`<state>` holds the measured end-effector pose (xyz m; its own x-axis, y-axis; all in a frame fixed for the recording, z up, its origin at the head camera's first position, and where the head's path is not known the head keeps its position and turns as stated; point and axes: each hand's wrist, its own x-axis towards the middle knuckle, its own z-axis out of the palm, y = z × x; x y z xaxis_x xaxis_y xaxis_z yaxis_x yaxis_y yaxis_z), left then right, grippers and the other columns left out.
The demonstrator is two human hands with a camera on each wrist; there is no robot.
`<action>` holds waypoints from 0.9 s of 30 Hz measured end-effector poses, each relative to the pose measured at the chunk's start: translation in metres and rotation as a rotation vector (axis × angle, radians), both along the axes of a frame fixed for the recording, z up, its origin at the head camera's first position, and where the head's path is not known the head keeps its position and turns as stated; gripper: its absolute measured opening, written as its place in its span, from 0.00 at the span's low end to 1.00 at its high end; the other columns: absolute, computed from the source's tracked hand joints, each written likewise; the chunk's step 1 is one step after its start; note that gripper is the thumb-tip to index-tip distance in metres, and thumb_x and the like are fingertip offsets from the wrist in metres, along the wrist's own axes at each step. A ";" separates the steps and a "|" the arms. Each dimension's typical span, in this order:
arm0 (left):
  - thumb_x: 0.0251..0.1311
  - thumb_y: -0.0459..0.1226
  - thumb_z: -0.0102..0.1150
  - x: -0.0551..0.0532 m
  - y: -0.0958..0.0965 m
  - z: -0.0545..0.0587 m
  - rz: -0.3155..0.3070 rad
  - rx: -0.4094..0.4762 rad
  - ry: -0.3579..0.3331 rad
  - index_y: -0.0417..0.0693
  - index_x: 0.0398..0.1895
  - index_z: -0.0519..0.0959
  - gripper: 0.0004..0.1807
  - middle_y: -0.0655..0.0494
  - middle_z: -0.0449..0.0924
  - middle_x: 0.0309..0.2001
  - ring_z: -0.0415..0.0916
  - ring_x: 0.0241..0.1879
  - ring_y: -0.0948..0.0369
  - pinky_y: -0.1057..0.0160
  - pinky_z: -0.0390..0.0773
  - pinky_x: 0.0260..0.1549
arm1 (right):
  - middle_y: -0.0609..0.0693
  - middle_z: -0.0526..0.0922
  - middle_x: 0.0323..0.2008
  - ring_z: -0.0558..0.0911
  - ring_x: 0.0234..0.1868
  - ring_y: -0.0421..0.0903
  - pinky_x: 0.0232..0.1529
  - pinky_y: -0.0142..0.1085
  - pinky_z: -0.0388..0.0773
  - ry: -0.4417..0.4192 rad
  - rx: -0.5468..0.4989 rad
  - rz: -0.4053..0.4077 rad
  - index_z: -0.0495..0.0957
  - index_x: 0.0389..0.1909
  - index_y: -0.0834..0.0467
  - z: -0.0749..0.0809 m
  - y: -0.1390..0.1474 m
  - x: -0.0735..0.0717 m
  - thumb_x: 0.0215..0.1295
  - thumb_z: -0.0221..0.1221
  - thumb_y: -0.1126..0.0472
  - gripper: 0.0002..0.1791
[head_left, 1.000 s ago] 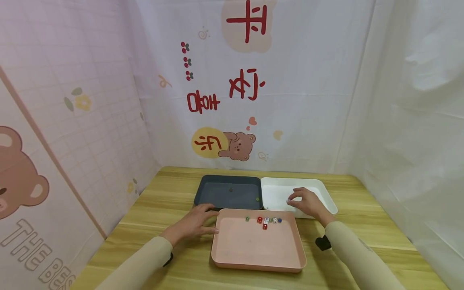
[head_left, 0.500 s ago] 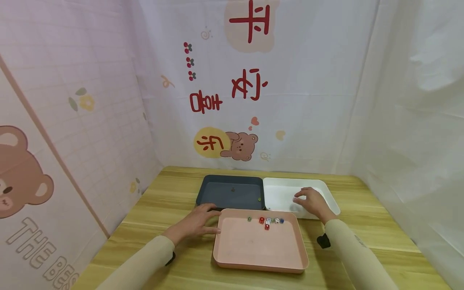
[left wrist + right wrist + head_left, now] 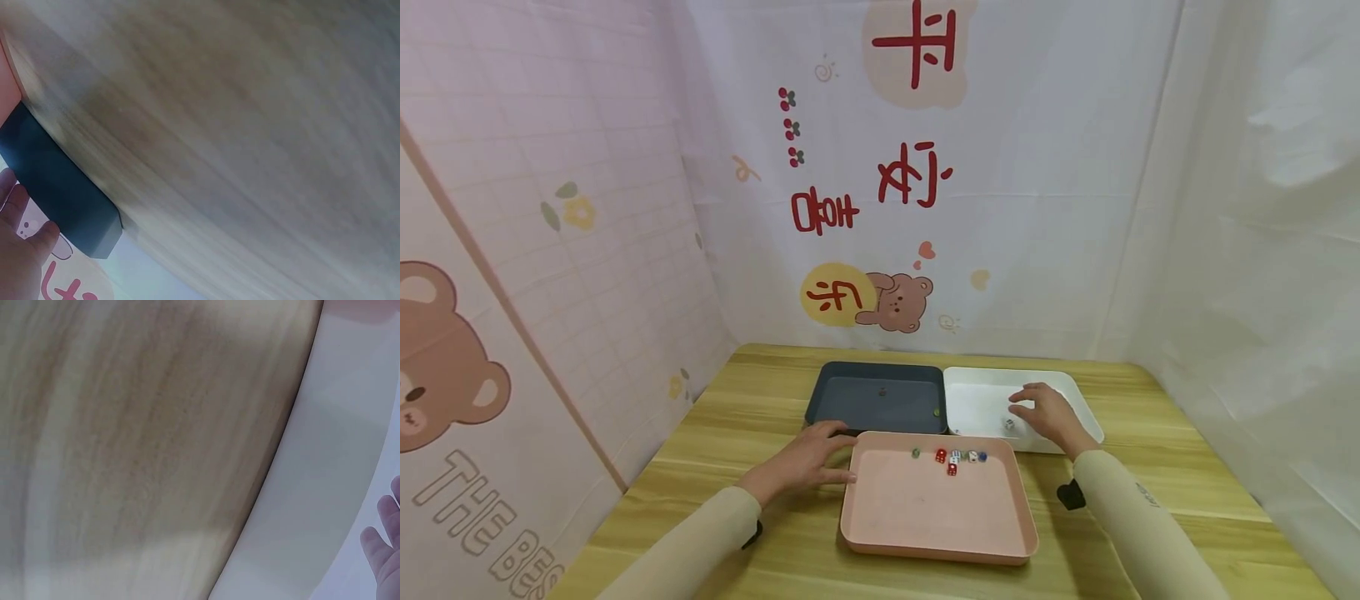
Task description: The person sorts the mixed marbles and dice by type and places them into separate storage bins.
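My right hand (image 3: pixel 1047 412) hovers over the white tray (image 3: pixel 1078 408), its thumb and fingers apart with nothing between them. A white die (image 3: pixel 1009 423) lies in that tray just below the fingertips, and a small clear bead (image 3: pixel 957 431) sits in its near left corner. At the left rim of the pink tray (image 3: pixel 925 517), my left hand (image 3: pixel 808 457) rests with fingers spread. Inside the pink tray's far side are two red dice (image 3: pixel 941 456), white dice (image 3: pixel 973 457), green beads (image 3: pixel 915 453) and a blue bead (image 3: pixel 982 457).
Behind the pink tray stands a dark grey tray (image 3: pixel 850 400), side by side with the white one. It holds a brownish bead (image 3: pixel 882 392) and a green bead (image 3: pixel 936 412). The wooden table (image 3: pixel 722 417) ends at printed cloth (image 3: pixel 1037 167) hung at the back and sides.
The white die has left the right hand's fingers and lies in the white tray. That hand has shifted slightly right and its fingers have parted. The left hand stays at the pink rim.
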<state>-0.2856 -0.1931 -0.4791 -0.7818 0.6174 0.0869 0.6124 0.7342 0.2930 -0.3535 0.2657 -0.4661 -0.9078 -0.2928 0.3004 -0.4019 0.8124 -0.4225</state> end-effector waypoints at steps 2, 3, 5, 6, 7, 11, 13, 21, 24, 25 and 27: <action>0.62 0.60 0.60 0.000 0.000 0.000 0.003 -0.003 0.001 0.50 0.67 0.73 0.37 0.42 0.63 0.69 0.58 0.69 0.43 0.39 0.59 0.65 | 0.72 0.76 0.55 0.73 0.58 0.71 0.57 0.62 0.69 -0.002 -0.006 0.000 0.85 0.44 0.65 -0.001 -0.001 0.000 0.66 0.64 0.60 0.12; 0.62 0.60 0.60 -0.001 0.000 -0.001 0.003 -0.003 0.001 0.49 0.67 0.73 0.37 0.42 0.64 0.69 0.58 0.69 0.43 0.39 0.59 0.66 | 0.72 0.76 0.55 0.73 0.57 0.71 0.57 0.62 0.69 -0.001 -0.011 0.002 0.85 0.44 0.65 -0.002 -0.001 0.000 0.66 0.64 0.60 0.12; 0.61 0.61 0.60 -0.001 0.000 -0.002 0.003 -0.001 0.006 0.49 0.67 0.73 0.37 0.42 0.64 0.69 0.58 0.69 0.43 0.39 0.59 0.65 | 0.72 0.76 0.55 0.74 0.57 0.70 0.57 0.62 0.70 -0.001 -0.022 0.007 0.86 0.44 0.65 -0.004 -0.003 -0.001 0.67 0.64 0.59 0.13; 0.61 0.61 0.60 -0.002 -0.001 -0.002 0.003 -0.001 0.007 0.49 0.67 0.73 0.37 0.42 0.64 0.69 0.58 0.69 0.43 0.39 0.59 0.65 | 0.72 0.76 0.55 0.74 0.57 0.70 0.57 0.61 0.70 -0.003 -0.034 0.012 0.86 0.44 0.65 -0.004 -0.004 -0.001 0.67 0.64 0.59 0.13; 0.61 0.61 0.60 -0.002 -0.001 -0.002 0.002 0.000 0.009 0.49 0.67 0.73 0.37 0.42 0.64 0.69 0.58 0.69 0.43 0.39 0.59 0.65 | 0.72 0.76 0.55 0.74 0.57 0.70 0.57 0.61 0.70 -0.003 -0.038 0.020 0.86 0.44 0.65 -0.005 -0.005 -0.001 0.67 0.64 0.59 0.13; 0.62 0.60 0.60 -0.003 -0.001 -0.004 -0.005 0.005 0.019 0.48 0.67 0.73 0.37 0.42 0.64 0.69 0.58 0.69 0.43 0.39 0.59 0.65 | 0.71 0.75 0.57 0.74 0.58 0.69 0.56 0.61 0.71 -0.032 -0.073 0.049 0.85 0.46 0.65 -0.006 -0.012 0.000 0.67 0.64 0.57 0.15; 0.62 0.60 0.60 -0.003 -0.002 -0.004 -0.012 0.012 0.021 0.48 0.67 0.74 0.37 0.41 0.64 0.68 0.59 0.69 0.43 0.38 0.59 0.65 | 0.70 0.75 0.58 0.75 0.57 0.69 0.55 0.61 0.72 -0.051 -0.080 0.062 0.85 0.47 0.64 -0.006 -0.015 0.001 0.67 0.64 0.56 0.16; 0.62 0.60 0.61 -0.002 -0.001 -0.003 -0.014 0.016 0.018 0.48 0.67 0.74 0.36 0.41 0.64 0.68 0.59 0.69 0.42 0.39 0.59 0.65 | 0.67 0.74 0.60 0.74 0.59 0.67 0.56 0.60 0.72 -0.072 -0.056 0.104 0.85 0.48 0.60 -0.005 -0.034 0.009 0.67 0.64 0.54 0.15; 0.62 0.60 0.61 -0.001 -0.001 -0.002 -0.015 0.017 0.017 0.48 0.67 0.74 0.37 0.40 0.64 0.68 0.59 0.69 0.42 0.39 0.59 0.65 | 0.66 0.75 0.60 0.73 0.61 0.67 0.57 0.60 0.72 -0.069 -0.051 0.128 0.86 0.46 0.60 -0.004 -0.041 0.014 0.66 0.65 0.54 0.14; 0.62 0.60 0.60 -0.001 -0.001 -0.002 -0.015 0.019 0.015 0.48 0.67 0.74 0.37 0.40 0.64 0.68 0.59 0.69 0.42 0.38 0.59 0.65 | 0.66 0.75 0.60 0.73 0.61 0.67 0.57 0.60 0.71 -0.069 -0.047 0.138 0.86 0.46 0.59 -0.003 -0.044 0.016 0.66 0.65 0.54 0.14; 0.62 0.60 0.60 0.000 -0.001 -0.001 -0.017 0.025 0.010 0.47 0.67 0.74 0.37 0.40 0.64 0.68 0.58 0.69 0.42 0.38 0.59 0.65 | 0.66 0.75 0.60 0.73 0.61 0.67 0.57 0.60 0.71 -0.071 -0.047 0.159 0.86 0.45 0.60 -0.001 -0.049 0.021 0.65 0.66 0.55 0.14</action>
